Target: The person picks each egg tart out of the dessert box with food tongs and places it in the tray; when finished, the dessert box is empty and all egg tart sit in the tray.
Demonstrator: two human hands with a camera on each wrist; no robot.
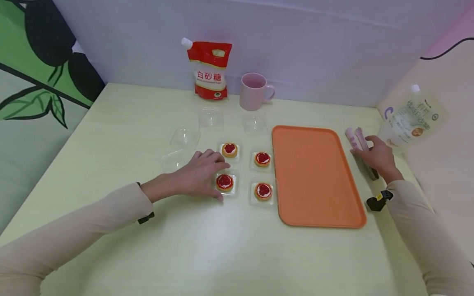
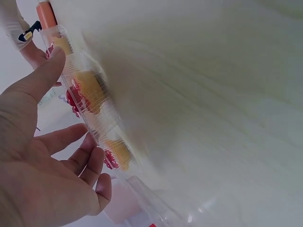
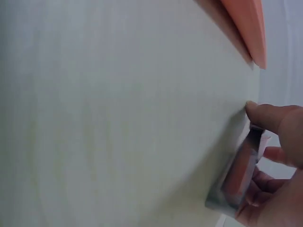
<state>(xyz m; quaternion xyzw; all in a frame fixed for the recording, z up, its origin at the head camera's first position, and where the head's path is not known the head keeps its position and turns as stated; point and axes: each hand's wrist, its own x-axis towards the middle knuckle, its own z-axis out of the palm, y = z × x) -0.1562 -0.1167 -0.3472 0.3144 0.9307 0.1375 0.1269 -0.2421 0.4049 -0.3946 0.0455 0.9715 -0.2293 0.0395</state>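
Note:
Four small tarts with red topping sit in clear plastic trays. My left hand [image 1: 196,174] spans the front-left tray [image 1: 235,190], thumb at its near edge and index finger at its far edge, beside the tart [image 1: 224,182]. In the left wrist view, the left hand [image 2: 52,156] has its thumb and fingers along the rim around the middle tart [image 2: 87,92]. At the right, my right hand [image 1: 379,158] grips tongs with pink ends [image 1: 352,137]. The right wrist view shows the right hand [image 3: 279,175] with its fingers round the tongs' metal end [image 3: 236,177].
An orange tray [image 1: 316,176] lies between the tarts and the tongs. Behind the tarts are several clear lids [image 1: 211,119], a pink mug [image 1: 253,92] and a red-and-white sugar bag [image 1: 210,72]. A clear pouch [image 1: 414,119] stands at the far right.

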